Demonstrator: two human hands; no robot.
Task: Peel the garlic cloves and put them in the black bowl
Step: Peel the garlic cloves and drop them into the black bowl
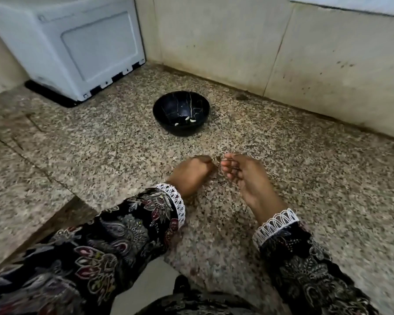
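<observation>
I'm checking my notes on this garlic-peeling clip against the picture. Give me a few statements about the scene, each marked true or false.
1. The black bowl stands on the speckled stone counter. True.
2. The bowl holds nothing. False: a few pale garlic cloves lie in it.
3. Both hands are inside the bowl. False: the left hand and right hand are over the counter, nearer the person.
4. A white appliance stands to the left behind the bowl. True.
5. The sleeves are plain white. False: dark floral, with white lace cuffs.
</observation>
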